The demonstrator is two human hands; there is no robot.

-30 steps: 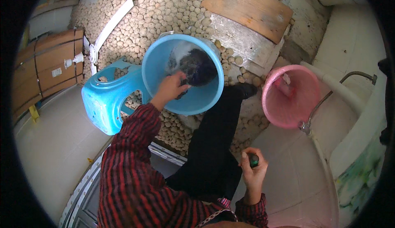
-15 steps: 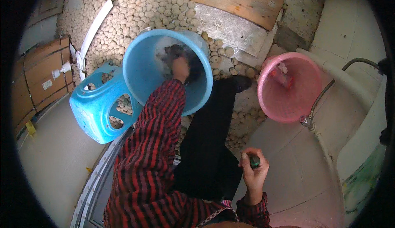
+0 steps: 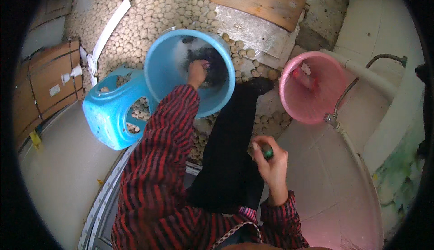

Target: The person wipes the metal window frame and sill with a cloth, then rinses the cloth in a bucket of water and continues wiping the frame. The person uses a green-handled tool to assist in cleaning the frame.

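My left hand [image 3: 196,74] reaches down inside a large light-blue bucket [image 3: 150,76]. Its fingers are curled together by a dark, wet-looking mass [image 3: 216,65] at the bottom; what they grip, if anything, is hidden. Nearer to my body, my right hand [image 3: 276,166] is wrapped round a dark green object with a rounded end [image 3: 267,151], most of it covered by the palm. Between the two hands stretches my black-trousered leg [image 3: 228,146], its foot beside the bucket.
A blue plastic stool [image 3: 101,114] lies tipped over left of the bucket. At the right stands a pink bucket [image 3: 289,101] holding a red packet [image 3: 306,79], near a pipe with a tap [image 3: 331,120]. A wooden board [image 3: 257,1] lies ahead; a cardboard box [image 3: 49,83] is far left.
My left hand has shifted slightly toward me inside the blue bucket. My right hand has moved up and a little left, still round the green object. The whole view has shifted slightly.
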